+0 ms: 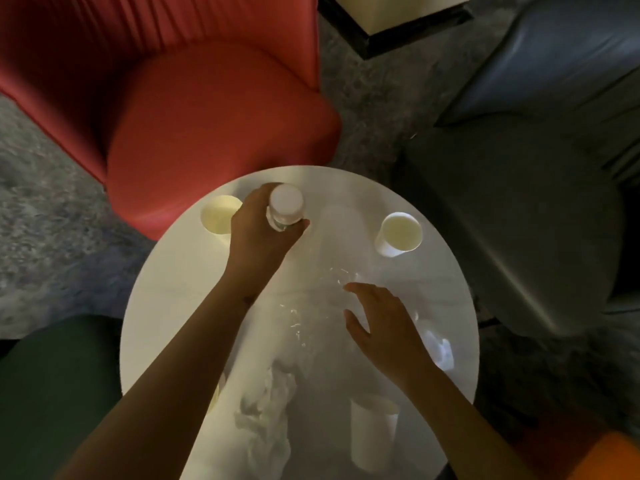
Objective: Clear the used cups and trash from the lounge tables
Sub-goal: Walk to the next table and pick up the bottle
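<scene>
The left arm extends far forward, and the left grip curls its fingers round a bottle from the side. The right arm is bent nearer, with the right grip palm down, fingers spread and relaxed, holding nothing.

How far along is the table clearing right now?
Nothing looks cleared yet. The left hand grips the bottle; the right hand hovers open. Three paper cups, a crumpled tissue and a small crumpled scrap sit on the table.

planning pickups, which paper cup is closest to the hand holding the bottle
The far-left cup, beside the red chair: the left hand overlaps only this one's rim.
</scene>
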A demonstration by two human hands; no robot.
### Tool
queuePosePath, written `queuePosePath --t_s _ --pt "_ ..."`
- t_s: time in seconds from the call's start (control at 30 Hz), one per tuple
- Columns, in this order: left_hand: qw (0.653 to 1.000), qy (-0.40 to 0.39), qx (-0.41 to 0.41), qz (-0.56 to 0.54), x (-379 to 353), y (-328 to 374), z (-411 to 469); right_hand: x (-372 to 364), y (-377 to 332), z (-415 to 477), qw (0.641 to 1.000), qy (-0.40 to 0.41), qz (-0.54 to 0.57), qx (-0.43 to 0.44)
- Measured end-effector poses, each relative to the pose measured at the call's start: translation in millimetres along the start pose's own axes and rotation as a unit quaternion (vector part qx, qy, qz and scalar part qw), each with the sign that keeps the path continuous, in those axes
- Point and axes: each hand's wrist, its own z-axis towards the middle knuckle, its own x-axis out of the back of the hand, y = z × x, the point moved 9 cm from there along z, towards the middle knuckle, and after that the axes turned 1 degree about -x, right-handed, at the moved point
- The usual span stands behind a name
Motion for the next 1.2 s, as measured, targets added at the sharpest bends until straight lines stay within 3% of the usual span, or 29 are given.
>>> queuePosePath --t_s 0.73,0.9,1.03,1.2 --pt "0.998 0.016 -0.052 0.038 -10.7 -8.1 -5.5 -22.8 40.0 -6.4 0.999 0.035 0.031 0.023" --pt "0.996 0.065 -0.016 0.064 6.3 -16.3 -30.1 -25.2 49.3 -11.3 0.999 0.034 0.015 0.016" --pt "0.990 0.103 -0.036 0.085 2.7 -19.1 -71.9 -24.8 57.0 -13.6 0.999 0.034 0.001 0.001" --pt "0.990 -0.012 -0.005 0.138 -50.7 -48.9 -112.0 -35.4 64.2 -11.0 1.000 0.000 -0.014 0.010"
